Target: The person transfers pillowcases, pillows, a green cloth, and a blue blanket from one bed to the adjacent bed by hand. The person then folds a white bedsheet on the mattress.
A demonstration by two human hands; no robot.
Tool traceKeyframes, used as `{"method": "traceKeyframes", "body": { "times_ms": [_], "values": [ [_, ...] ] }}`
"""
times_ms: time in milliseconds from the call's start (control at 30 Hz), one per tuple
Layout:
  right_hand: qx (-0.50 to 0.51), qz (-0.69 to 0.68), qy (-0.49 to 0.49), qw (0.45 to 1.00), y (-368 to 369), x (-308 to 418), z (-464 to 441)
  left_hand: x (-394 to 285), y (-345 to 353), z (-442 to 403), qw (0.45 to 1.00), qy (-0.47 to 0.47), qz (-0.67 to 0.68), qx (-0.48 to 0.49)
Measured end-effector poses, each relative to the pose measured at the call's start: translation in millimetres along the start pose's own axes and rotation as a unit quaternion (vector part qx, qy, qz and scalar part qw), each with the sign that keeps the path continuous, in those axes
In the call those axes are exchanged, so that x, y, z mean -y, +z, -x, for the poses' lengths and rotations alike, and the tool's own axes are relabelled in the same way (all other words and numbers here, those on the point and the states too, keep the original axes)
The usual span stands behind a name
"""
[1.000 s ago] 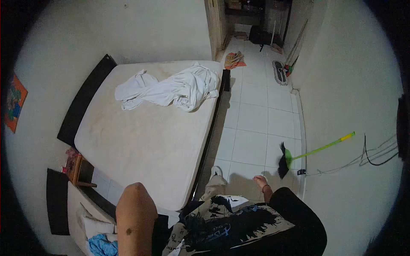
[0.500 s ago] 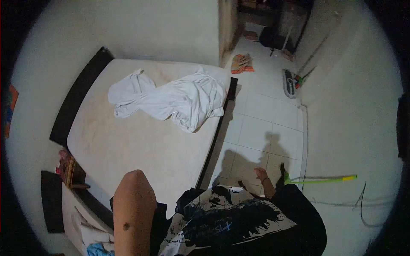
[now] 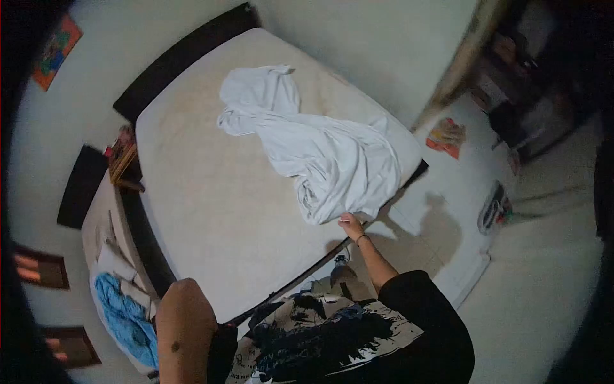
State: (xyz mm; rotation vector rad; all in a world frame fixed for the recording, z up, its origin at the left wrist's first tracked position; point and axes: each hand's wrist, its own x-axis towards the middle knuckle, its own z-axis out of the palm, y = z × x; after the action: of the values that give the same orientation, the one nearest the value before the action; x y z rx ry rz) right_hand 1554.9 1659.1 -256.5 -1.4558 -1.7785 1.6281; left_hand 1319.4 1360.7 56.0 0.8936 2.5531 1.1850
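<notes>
Head view: the white cloth lies rumpled on the mattress, stretching from near the headboard to the foot edge, bunched thickest by the far foot corner. The right hand is at its lower border along that edge, fingers drawn in narrowly; whether they pinch fabric, I cannot tell. The left hand is out of sight. The cloth looks thin, light, limp and hard to damage, likely to trail and fold; its loose border gives a surer hold than the slack bunched middle.
</notes>
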Motion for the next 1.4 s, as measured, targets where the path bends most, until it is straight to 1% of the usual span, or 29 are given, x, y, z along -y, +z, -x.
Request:
{"method": "traceKeyframes", "body": {
  "times_ms": [33,100,167,233,267,300,367,400,467,500,567,600,633,700,733,767,800,833,900,967,1033,1100,1133,1167,1200,1233,1300,1333,1400],
  "values": [
    [0.019,0.005,-0.006,1.000,3.3,16.4,-12.2,-9.0,5.7,0.8,1.000,-0.006,-0.003,-0.014],
    [-0.041,0.029,-0.054,0.997,12.1,39.0,-34.5,-16.1,16.3,4.9,0.999,-0.011,-0.004,-0.047],
    [-0.017,0.019,-0.092,0.995,17.6,49.6,-61.8,-32.1,22.9,2.5,0.997,-0.016,-0.007,-0.075],
    [-0.142,0.204,-0.141,0.958,18.7,73.5,-76.5,-47.7,26.2,-1.8,0.994,-0.013,-0.009,-0.104],
    [-0.140,0.202,-0.106,0.964,18.8,84.6,-82.7,-67.6,26.8,-7.7,0.993,-0.013,-0.011,-0.117],
    [-0.127,0.203,-0.115,0.964,24.2,85.8,-92.0,-76.0,26.4,-10.9,0.991,-0.007,-0.014,-0.131],
    [-0.232,0.243,-0.060,0.940,30.3,81.4,-108.0,-76.5,24.1,-13.0,0.987,0.013,-0.018,-0.161],
    [-0.224,0.247,-0.066,0.941,32.8,64.9,-123.5,-86.8,22.1,-19.5,0.983,0.034,-0.017,-0.180],
    [-0.181,0.156,0.030,0.971,35.6,20.6,-153.6,-111.1,13.0,-31.5,0.972,0.089,-0.017,-0.218],
    [-0.172,0.161,0.032,0.971,33.3,4.8,-162.0,-124.9,8.7,-39.3,0.964,0.121,-0.016,-0.237],
    [-0.047,0.010,0.019,0.999,29.6,-10.0,-172.9,-154.1,2.5,-58.0,0.943,0.190,-0.006,-0.272],
    [-0.044,-0.072,0.055,0.995,19.7,39.0,-141.5,-165.0,5.5,-69.7,0.932,0.223,0.006,-0.284],
    [-0.039,-0.069,0.056,0.995,14.9,51.3,-129.5,-173.4,12.9,-81.5,0.929,0.237,0.020,-0.284],
    [0.045,-0.254,0.074,0.963,6.9,63.9,-106.5,-165.9,48.8,-113.3,0.956,0.188,0.074,-0.212],
    [0.081,-0.234,0.029,0.968,-4.0,93.1,-83.6,-147.7,77.4,-125.9,0.974,0.128,0.104,-0.152],
    [0.079,-0.235,0.034,0.968,-5.7,99.3,-69.8,-107.8,118.5,-130.8,0.985,-0.001,0.167,-0.038],
    [0.099,-0.300,0.042,0.948,-7.6,101.3,-60.3,-46.1,169.0,-128.2,0.954,-0.126,0.260,0.081],
    [0.117,-0.364,0.048,0.923,-9.7,104.7,-51.7,-8.5,210.1,-122.3,0.930,-0.245,0.201,0.185],
    [0.107,-0.406,0.060,0.905,-15.2,127.0,-29.7,42.3,278.3,-95.4,0.925,-0.230,0.069,0.293],
    [0.123,-0.471,0.038,0.873,-31.9,169.3,-6.8,30.6,293.0,-77.3,0.930,-0.197,0.067,0.302],
    [0.135,-0.477,0.021,0.869,-44.5,174.5,-6.9,19.9,300.4,-75.5,0.934,-0.163,0.066,0.313],
    [0.148,-0.483,0.005,0.863,-60.9,190.2,-3.0,9.7,306.3,-88.3,0.943,-0.050,0.201,0.260],
    [0.185,-0.477,0.001,0.859,-72.4,209.4,4.6,4.9,308.6,-96.4,0.943,-0.046,0.202,0.262],
    [0.223,-0.470,-0.003,0.854,-80.5,223.4,10.0,-1.4,310.8,-107.1,0.925,-0.048,0.297,0.233],
    [0.221,-0.471,-0.008,0.854,-85.9,229.3,11.1,-7.6,313.9,-117.4,0.897,-0.049,0.390,0.201],
    [0.247,-0.459,-0.012,0.853,-91.7,233.4,11.4,-13.6,318.9,-125.4,0.897,-0.045,0.392,0.201],
    [0.274,-0.443,-0.017,0.853,-100.3,242.1,15.6,-30.2,325.7,-133.6,0.900,-0.069,0.326,0.283],
    [0.286,-0.445,-0.026,0.848,-104.3,246.6,17.9,-39.9,326.5,-132.1,0.900,-0.067,0.328,0.280],
    [0.300,-0.446,-0.036,0.842,-112.5,257.9,24.7,-57.2,324.1,-125.3,0.847,-0.110,0.242,0.461]
  ]
}}
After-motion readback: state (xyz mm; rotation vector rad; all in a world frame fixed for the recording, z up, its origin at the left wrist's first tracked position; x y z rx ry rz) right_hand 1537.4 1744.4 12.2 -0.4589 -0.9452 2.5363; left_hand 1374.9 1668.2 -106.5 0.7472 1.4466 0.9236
